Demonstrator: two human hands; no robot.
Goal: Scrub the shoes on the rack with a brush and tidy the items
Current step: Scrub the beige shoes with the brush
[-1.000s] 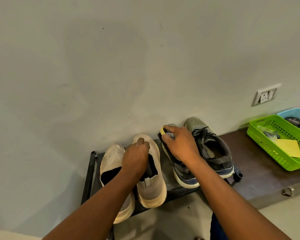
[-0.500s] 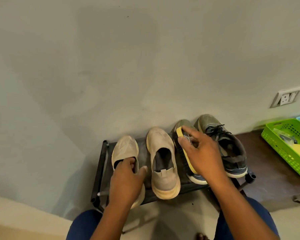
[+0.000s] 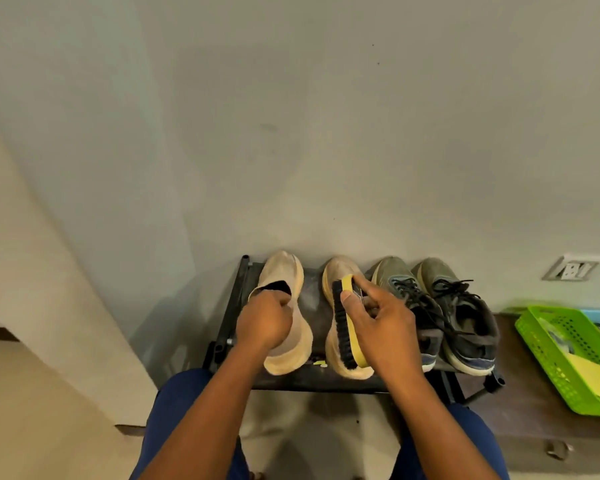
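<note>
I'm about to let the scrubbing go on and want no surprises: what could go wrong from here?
1. The left hand grips the left beige shoe at its collar, and its heel overhangs the rack's front edge; a tug might pull it off.
2. The right hand holds the brush on edge over the right beige shoe; a wide stroke might snag the laces of the grey sneaker beside it.

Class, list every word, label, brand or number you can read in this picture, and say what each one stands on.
None can be read.
Label on the back of the shoe brush, under the right hand: mostly covered, too blurred to read.
Wall socket plate: markings too small to read.
Items in the green basket: no legible print.
</note>
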